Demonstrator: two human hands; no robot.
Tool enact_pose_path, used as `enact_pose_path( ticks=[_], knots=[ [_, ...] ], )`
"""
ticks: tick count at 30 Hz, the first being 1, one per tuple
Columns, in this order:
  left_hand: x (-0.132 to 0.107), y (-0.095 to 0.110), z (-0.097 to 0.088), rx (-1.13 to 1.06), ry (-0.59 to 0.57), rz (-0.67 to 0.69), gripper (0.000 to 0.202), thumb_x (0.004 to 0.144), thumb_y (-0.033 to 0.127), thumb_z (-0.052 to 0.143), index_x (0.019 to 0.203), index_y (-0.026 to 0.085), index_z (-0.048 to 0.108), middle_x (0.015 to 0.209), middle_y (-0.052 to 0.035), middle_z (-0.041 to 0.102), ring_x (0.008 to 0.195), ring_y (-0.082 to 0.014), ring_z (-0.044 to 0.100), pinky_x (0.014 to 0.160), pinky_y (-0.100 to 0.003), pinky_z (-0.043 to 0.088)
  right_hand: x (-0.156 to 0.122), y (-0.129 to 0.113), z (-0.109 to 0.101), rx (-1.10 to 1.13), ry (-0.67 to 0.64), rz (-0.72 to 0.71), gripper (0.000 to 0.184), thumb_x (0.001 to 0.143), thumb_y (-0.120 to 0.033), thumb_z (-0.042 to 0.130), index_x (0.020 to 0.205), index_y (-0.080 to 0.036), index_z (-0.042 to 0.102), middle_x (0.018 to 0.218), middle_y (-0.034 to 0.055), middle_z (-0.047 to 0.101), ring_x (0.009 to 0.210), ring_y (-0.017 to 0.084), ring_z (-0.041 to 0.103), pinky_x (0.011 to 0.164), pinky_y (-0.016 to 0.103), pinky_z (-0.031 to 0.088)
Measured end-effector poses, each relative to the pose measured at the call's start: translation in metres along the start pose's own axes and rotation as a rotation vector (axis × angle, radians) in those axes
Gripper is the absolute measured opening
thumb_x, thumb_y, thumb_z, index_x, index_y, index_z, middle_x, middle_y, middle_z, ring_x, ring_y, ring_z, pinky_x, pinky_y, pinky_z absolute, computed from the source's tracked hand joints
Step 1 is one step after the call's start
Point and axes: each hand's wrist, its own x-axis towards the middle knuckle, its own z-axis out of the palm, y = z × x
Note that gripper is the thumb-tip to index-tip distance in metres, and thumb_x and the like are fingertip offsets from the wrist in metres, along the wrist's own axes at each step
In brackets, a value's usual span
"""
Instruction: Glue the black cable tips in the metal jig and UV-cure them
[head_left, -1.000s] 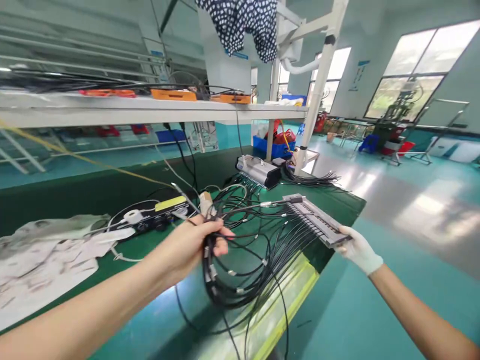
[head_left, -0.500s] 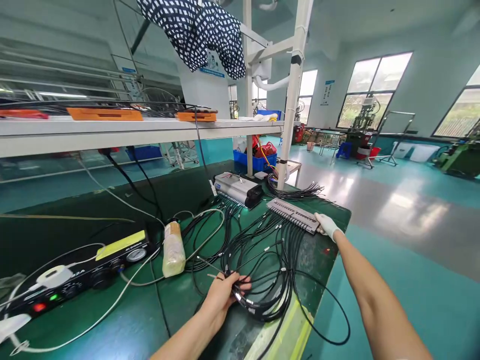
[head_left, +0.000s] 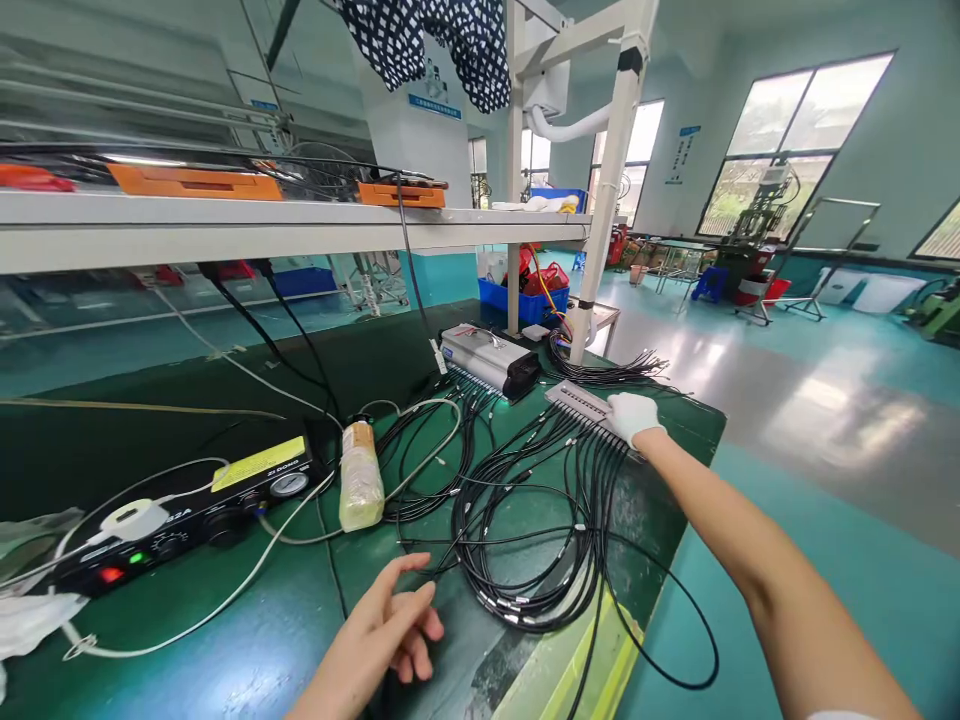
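My left hand [head_left: 394,620], bare, is over the green table with its fingers loosely apart and nothing in them. Just right of it lies a coil of thin black cables [head_left: 517,600] with small white labels. My right hand [head_left: 632,415], in a white glove, is closed over the right part of a long grey metal bar [head_left: 577,400]; its fingertips are partly hidden. The black cables run out from the bar's slotted near edge. Behind and left of the bar stands a silver box [head_left: 487,357] with black ends, and more cables come from its front.
A taped bottle [head_left: 361,475] and a black control unit [head_left: 202,510] with a gauge stand at left among loose pale wires. Yellow-green tape [head_left: 574,660] covers the front edge. A white shelf [head_left: 300,235] and post [head_left: 611,190] rise behind; another cable bundle [head_left: 611,370] lies near the post.
My left hand has let go of the cable coil and drawn back to the left; the coil now lies on the table. My right hand has shifted from the bar's end further over it.
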Motion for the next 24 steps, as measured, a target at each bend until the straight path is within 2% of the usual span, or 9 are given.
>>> enact_pose_path(
  ticks=[4,8,10,13,15,18,20,22,24],
  knots=[
    [-0.006,-0.018,-0.017,0.110,0.092,0.100,0.078,0.071,0.083,0.061,0.112,0.018,0.049,0.067,-0.0009,0.066,0.048,-0.0140,0.059,0.045,-0.022,0.037,-0.005,-0.037,0.013,-0.186,0.015,-0.222,0.033,0.097,-0.037,0.061,0.126,-0.019,0.061,0.134,0.0106,0.058,0.118,0.025,0.060,0.100,0.049,0.052],
    [-0.016,-0.033,-0.038,0.213,0.179,0.186,0.062,0.083,0.076,0.052,0.106,0.019,0.055,0.071,-0.0011,0.064,0.057,-0.0157,0.060,0.052,-0.025,0.042,-0.018,-0.044,0.003,-0.287,-0.011,-0.350,0.035,0.096,-0.037,0.063,0.125,-0.018,0.061,0.134,0.0106,0.059,0.119,0.026,0.059,0.101,0.050,0.051],
    [-0.020,-0.041,-0.052,0.377,0.247,0.275,0.050,0.092,0.067,0.046,0.109,0.021,0.057,0.076,-0.0022,0.065,0.067,-0.0184,0.062,0.061,-0.028,0.047,-0.023,-0.045,-0.007,-0.307,-0.031,-0.379,0.037,0.096,-0.038,0.064,0.126,-0.017,0.060,0.135,0.0110,0.058,0.121,0.027,0.058,0.102,0.051,0.050],
    [-0.021,-0.055,-0.080,0.708,0.345,0.424,0.036,0.097,0.053,0.044,0.114,0.024,0.058,0.098,-0.0055,0.069,0.089,-0.0225,0.066,0.079,-0.034,0.050,-0.030,-0.046,-0.021,-0.303,-0.096,-0.366,0.038,0.096,-0.038,0.063,0.127,-0.017,0.060,0.134,0.0112,0.058,0.119,0.027,0.059,0.101,0.051,0.051],
    [-0.018,-0.066,-0.098,0.863,0.382,0.473,0.031,0.099,0.047,0.044,0.115,0.025,0.058,0.107,-0.0056,0.069,0.095,-0.0233,0.065,0.086,-0.036,0.049,-0.040,-0.047,-0.024,-0.291,-0.194,-0.322,0.035,0.097,-0.038,0.062,0.125,-0.018,0.061,0.129,0.0102,0.061,0.113,0.024,0.062,0.096,0.047,0.054],
    [-0.014,-0.079,-0.118,0.988,0.419,0.486,0.024,0.101,0.041,0.041,0.104,0.023,0.057,0.092,-0.0041,0.068,0.083,-0.0226,0.064,0.078,-0.035,0.047,-0.065,-0.047,-0.019,-0.263,-0.397,-0.246,0.031,0.096,-0.037,0.064,0.119,-0.016,0.063,0.118,0.0080,0.065,0.100,0.020,0.066,0.085,0.040,0.059],
    [-0.012,-0.083,-0.124,1.034,0.426,0.505,0.023,0.101,0.038,0.040,0.094,0.022,0.055,0.087,-0.0037,0.066,0.080,-0.0224,0.063,0.075,-0.035,0.044,-0.080,-0.049,-0.016,-0.235,-0.480,-0.205,0.032,0.096,-0.037,0.064,0.119,-0.015,0.063,0.115,0.0075,0.066,0.095,0.019,0.067,0.080,0.037,0.060],
    [-0.012,-0.082,-0.126,1.049,0.414,0.516,0.022,0.101,0.036,0.040,0.091,0.022,0.054,0.088,-0.0041,0.066,0.083,-0.0228,0.062,0.076,-0.035,0.043,-0.085,-0.056,-0.021,-0.207,-0.482,-0.171,0.031,0.097,-0.037,0.063,0.119,-0.016,0.063,0.116,0.0076,0.066,0.096,0.019,0.067,0.081,0.037,0.060],
    [-0.013,-0.080,-0.126,1.040,0.399,0.506,0.022,0.101,0.035,0.040,0.091,0.022,0.053,0.088,-0.0038,0.066,0.085,-0.0228,0.063,0.078,-0.035,0.042,-0.075,-0.068,-0.034,-0.181,-0.425,-0.150,0.031,0.097,-0.038,0.062,0.120,-0.017,0.063,0.118,0.0080,0.065,0.098,0.020,0.066,0.083,0.038,0.059]
  ],
)
